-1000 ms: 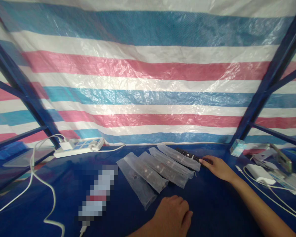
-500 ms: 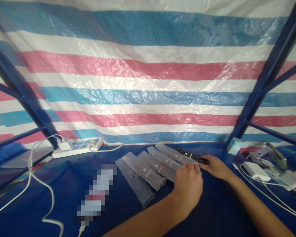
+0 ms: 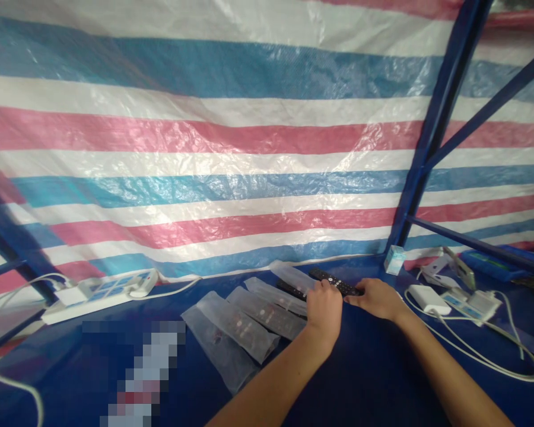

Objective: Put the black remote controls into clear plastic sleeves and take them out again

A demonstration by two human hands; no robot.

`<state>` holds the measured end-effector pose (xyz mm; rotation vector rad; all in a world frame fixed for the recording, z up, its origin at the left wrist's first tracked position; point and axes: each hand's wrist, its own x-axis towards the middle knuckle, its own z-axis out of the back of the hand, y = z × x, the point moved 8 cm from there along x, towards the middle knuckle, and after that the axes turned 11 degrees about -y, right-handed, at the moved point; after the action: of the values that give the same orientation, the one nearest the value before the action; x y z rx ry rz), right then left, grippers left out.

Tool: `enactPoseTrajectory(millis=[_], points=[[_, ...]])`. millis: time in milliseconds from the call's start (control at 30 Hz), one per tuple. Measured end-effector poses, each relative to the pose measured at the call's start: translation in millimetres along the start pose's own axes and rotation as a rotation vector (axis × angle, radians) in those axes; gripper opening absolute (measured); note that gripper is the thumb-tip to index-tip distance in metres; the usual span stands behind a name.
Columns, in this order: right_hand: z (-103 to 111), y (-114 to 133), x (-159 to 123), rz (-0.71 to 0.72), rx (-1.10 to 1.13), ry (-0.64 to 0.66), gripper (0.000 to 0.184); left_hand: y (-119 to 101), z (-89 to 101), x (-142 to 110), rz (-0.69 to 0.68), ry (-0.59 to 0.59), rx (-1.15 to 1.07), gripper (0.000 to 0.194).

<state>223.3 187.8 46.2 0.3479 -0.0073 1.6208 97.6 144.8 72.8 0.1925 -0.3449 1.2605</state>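
A black remote control (image 3: pixel 331 278) lies at a slant on the blue table, and my right hand (image 3: pixel 377 298) is closed round its near end. Just left of it, my left hand (image 3: pixel 326 311) has its fingers curled at the end of a frosted plastic sleeve (image 3: pixel 287 274); the fingertips are partly hidden. Under that sleeve's left edge another black remote (image 3: pixel 292 289) shows. Further left, several frosted sleeves with remotes inside lie in an overlapping row, among them one sleeve (image 3: pixel 238 323) in the middle and a sleeve (image 3: pixel 220 344) at the left end.
A white power strip (image 3: pixel 100 296) with plugs stands at the back left. A pixelated long object (image 3: pixel 149 362) lies at front left. On the right are a small box (image 3: pixel 394 260), a white adapter (image 3: pixel 429 299), cables and a phone on a stand (image 3: pixel 460 268). Striped sheeting hangs behind.
The view has turned right. My left hand has shifted left and back along the remotes, and a dark remote now shows bare beside the sleeve. My right hand stays at the remote's end.
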Motion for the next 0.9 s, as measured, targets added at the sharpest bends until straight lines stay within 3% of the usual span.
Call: enactPoseTrajectory(millis=[100, 267, 467, 667, 900], points=[[11.3, -7.5, -0.1, -0.049, 0.049, -0.039, 0.035, 3.7, 6.5, 6.9, -0.035, -0.056, -0.004, 0.031], [31.3, -12.1, -2.3, -0.023, 0.232, -0.058, 0.038, 34.2, 2.9, 26.5, 0.088, -0.016, -0.059, 0.028], [54.9, -23.5, -16.1, 0.029, 0.469, 0.042, 0.043, 60.6, -2.8, 45.0, 0.189, 0.056, -0.255, 0.023], [61.5, -34.5, -29.6, 0.064, 0.500, 0.176, 0.040, 64.5, -10.0, 56.2, 0.189, 0.070, -0.301, 0.020], [60.3, -35.3, -33.0, 0.011, 0.453, 0.215, 0.036, 57.9, -4.3, 57.2, 0.155, 0.098, -0.312, 0.025]])
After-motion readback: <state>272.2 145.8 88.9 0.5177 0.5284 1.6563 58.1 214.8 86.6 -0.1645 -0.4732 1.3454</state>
